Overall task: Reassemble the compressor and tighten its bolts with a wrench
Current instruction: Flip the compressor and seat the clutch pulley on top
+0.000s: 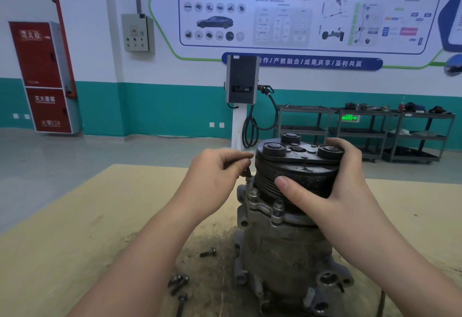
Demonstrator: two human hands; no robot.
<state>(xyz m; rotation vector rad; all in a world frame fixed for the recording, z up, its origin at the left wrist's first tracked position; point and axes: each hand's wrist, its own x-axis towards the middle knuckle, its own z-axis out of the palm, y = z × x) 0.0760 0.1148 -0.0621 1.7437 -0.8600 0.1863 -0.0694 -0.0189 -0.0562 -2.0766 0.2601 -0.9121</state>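
Where a white wall (95,3) with a teal lower band carries a large printed poster (310,11), the room holds a red fire cabinet (45,76) at far left, a grey control box (137,32), a charging post (242,84) with a looped black cable, and dark metal shelving (370,131) at right on the grey floor (75,156). Nearer, a tan surface (87,229), stained dark around the work, carries the compressor (287,246), which stands upright at its middle. The black pulley (297,174) caps the compressor. The right hand (335,186) wraps the pulley in a wide grip, thumb on its grooved side. The left hand (217,179) pinches a small dark bolt (248,172) in a narrow grip just beside the pulley's left edge. Loose bolts (180,284) lie on the surface left of the compressor's base, one bolt (208,253) apart from them.
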